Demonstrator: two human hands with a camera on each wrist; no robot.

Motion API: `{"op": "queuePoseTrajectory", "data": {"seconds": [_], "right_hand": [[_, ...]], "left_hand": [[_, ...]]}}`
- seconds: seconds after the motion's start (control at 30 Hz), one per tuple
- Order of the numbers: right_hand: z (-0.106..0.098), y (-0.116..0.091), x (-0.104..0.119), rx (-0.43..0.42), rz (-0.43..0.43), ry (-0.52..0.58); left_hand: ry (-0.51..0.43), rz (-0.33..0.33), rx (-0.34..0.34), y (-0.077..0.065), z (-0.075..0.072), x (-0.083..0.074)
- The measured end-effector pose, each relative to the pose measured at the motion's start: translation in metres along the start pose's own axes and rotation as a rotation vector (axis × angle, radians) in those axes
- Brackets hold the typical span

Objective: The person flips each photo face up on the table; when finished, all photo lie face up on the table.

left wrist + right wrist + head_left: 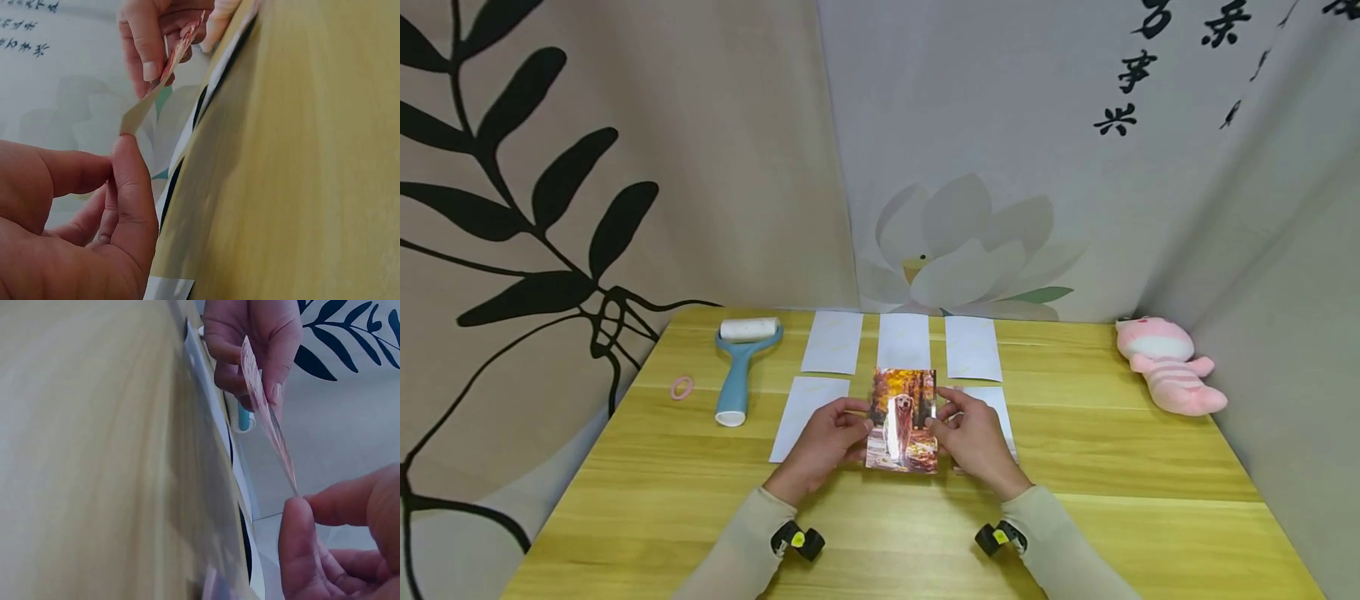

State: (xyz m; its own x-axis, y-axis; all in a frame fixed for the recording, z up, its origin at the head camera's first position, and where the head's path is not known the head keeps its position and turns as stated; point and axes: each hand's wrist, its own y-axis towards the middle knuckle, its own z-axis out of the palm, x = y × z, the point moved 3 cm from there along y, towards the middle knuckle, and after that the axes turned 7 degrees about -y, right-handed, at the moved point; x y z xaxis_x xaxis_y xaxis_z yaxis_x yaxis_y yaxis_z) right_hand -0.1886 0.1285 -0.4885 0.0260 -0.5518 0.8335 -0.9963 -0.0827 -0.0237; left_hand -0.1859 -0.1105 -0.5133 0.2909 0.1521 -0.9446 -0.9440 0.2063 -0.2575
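Note:
A glossy photo card (901, 429) of a light-coloured dog among autumn trees is held up between both hands, picture side showing in the head view. My left hand (822, 443) pinches its left edge between thumb and fingers. On the opposite edge, my right hand (979, 439) pinches it the same way. Both wrist views show the card (142, 111) nearly edge-on, raised off the table. Behind it, a white card (904, 337) is partly covered. Another white card (805, 408) lies beside the left hand, and one more (1000, 404) is partly hidden by the right hand.
Two further white cards, back left (832, 342) and back right (973, 348), lie along the table's (1112, 525) far edge. Left of them are a blue-handled lint roller (737, 379) and a small pink ring (681, 387). A pink plush toy (1172, 367) lies at the right edge.

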Motion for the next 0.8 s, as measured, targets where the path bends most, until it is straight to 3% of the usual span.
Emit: {"op": "queuePoseTrajectory", "data": {"seconds": [0.47, 0.8], "right_hand": [[0.004, 0.003, -0.011, 0.009, 0.033, -0.053], [0.003, 0.001, -0.013, 0.032, 0.058, -0.095]], "left_hand": [[0.203, 0.022, -0.058, 0.006, 0.003, 0.002], [0.322, -0.003, -0.074, 0.009, 0.005, 0.005]]}}
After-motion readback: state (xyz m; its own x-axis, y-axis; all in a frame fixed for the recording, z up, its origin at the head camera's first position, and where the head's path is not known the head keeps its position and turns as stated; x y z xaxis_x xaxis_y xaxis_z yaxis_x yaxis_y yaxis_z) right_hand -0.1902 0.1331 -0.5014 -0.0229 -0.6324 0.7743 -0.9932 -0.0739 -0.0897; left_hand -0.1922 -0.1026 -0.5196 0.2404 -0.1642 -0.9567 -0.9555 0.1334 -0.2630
